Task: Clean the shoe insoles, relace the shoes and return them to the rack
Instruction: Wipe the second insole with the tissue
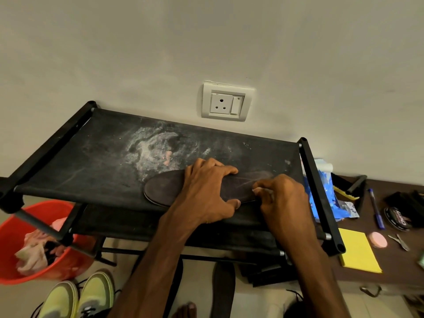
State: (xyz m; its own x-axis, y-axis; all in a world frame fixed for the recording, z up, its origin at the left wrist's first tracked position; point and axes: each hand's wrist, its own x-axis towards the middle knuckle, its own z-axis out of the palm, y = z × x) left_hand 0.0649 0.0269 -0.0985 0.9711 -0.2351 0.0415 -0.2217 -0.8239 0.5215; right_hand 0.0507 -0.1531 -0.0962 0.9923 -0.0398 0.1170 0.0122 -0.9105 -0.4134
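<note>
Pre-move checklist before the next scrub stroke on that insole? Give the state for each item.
1. The insole lies flat on the top shelf: ok.
2. The left hand has a steady grip, fingers at the far edge and thumb at the near edge: ok.
3. The right hand pinches a small pale item at the insole's right end; what it is: cannot tell.
4. Margin from the shelf's front edge: not ok, the insole lies close to it.
5. Shelf surface clean: not ok, white residue behind the insole.
</note>
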